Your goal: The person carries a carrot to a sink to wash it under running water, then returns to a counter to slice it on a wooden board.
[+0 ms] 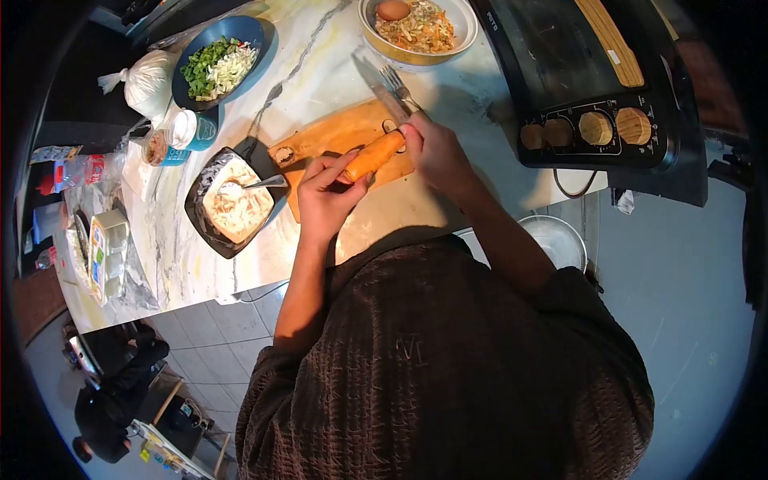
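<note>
My left hand (326, 196) is closed around the thick end of an orange carrot (374, 158), held over the wooden cutting board (324, 136). At the carrot's other end, my right hand (438, 156) is curled, with its thumb side against the carrot. A knife (378, 86) extends up and left from that hand; its handle is hidden in the fingers. Just beyond the hand is a fork (397, 83), partly covered. Small round dark-rimmed pieces lie on the board. Left of my left hand, a dark square bowl (210, 228) holds a creamy pinkish mixture and a spoon (260, 184).
A black toaster oven (576, 88) stands at the right. A bowl (418, 56) with an egg and a shredded mix sits at the back. Further left are a blue plate (254, 32) of chopped greens, a tied plastic bag (150, 86), jars, and an egg carton (108, 256).
</note>
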A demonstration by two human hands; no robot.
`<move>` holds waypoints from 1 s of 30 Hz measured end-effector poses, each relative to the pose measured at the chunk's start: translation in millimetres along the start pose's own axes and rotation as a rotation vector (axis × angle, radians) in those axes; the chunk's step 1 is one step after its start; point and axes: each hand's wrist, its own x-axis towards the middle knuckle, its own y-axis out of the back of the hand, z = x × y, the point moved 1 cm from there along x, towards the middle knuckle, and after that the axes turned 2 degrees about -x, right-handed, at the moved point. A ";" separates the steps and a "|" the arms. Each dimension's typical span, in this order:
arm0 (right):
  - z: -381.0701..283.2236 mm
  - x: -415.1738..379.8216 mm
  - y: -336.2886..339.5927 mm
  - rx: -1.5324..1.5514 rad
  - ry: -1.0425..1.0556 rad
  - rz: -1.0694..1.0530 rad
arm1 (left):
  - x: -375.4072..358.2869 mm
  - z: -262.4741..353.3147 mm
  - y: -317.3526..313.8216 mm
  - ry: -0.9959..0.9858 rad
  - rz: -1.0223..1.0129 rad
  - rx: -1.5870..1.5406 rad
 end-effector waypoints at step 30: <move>-1.9 5.8 -5.6 -0.084 -0.012 -0.078 | 1.4 2.4 1.7 -0.010 0.023 0.071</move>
